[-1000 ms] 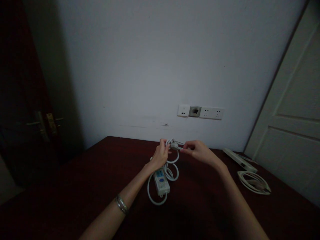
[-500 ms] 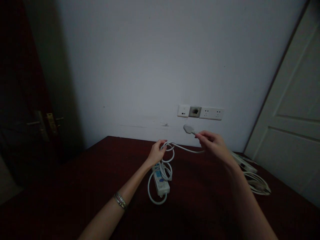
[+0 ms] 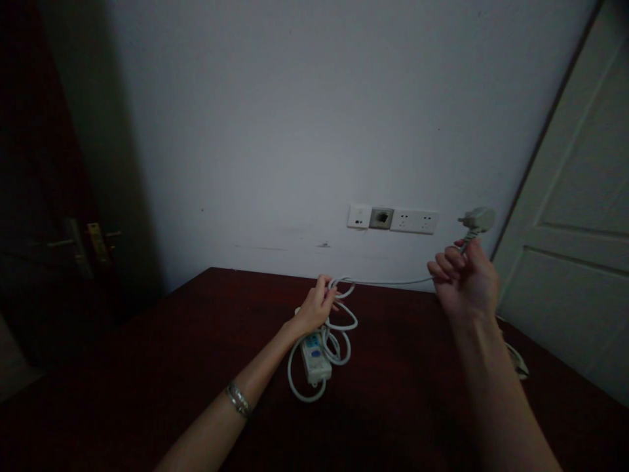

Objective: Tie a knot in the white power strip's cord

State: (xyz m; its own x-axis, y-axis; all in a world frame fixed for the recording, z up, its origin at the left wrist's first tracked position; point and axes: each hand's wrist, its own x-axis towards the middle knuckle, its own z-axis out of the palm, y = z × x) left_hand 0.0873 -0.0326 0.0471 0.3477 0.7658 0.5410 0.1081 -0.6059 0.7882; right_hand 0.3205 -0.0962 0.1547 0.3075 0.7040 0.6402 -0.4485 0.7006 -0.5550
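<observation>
A white power strip (image 3: 317, 362) with blue sockets lies on the dark red table, partly covered by loops of its own white cord (image 3: 343, 354). My left hand (image 3: 317, 303) is closed around part of the looped cord just above the strip's far end. Raised at the right, my right hand (image 3: 466, 275) has its fingers wrapped around the cord just below the plug (image 3: 477, 221). The plug sticks up above the fist, its prongs pointing left. Between my hands the cord runs nearly straight and taut.
Wall sockets (image 3: 415, 221) and a grey wall plate (image 3: 381, 218) sit low on the white wall behind the table (image 3: 236, 341). Another coiled cord (image 3: 517, 360) lies at the right, mostly behind my right forearm. A white panelled door (image 3: 565, 229) stands at the right.
My right hand has moved right and up with the plug, which has turned to show its prongs. The cord has straightened between my hands. My left hand has shifted slightly right.
</observation>
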